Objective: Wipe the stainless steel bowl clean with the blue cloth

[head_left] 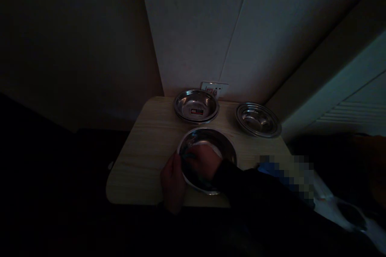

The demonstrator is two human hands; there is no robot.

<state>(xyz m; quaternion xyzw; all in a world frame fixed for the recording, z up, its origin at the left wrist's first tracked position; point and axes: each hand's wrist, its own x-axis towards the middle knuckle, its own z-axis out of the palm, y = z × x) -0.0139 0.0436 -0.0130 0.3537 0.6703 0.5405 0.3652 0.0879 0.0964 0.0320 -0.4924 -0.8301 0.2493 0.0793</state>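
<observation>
bowl, shiny metal, sits upright on tbl nr its front edge. l hand at its left rim, fingers drawn in, seem to pinch the edge. r hand inside, fingers bent in by a thin greenish strip, poss. cloth; can't tell if gripped. step in hand looks like handwork inside, nr left wall; next move calls for a steady rim w/ l hand & room for r fingers along the wall. behind: stacked bowls w/ label; behind-right: 2nd stack. v. dark: r fingertips unclear, part of bowl hidden by r hand & sleeve, bluish item at right pixelated, unreadable.
</observation>
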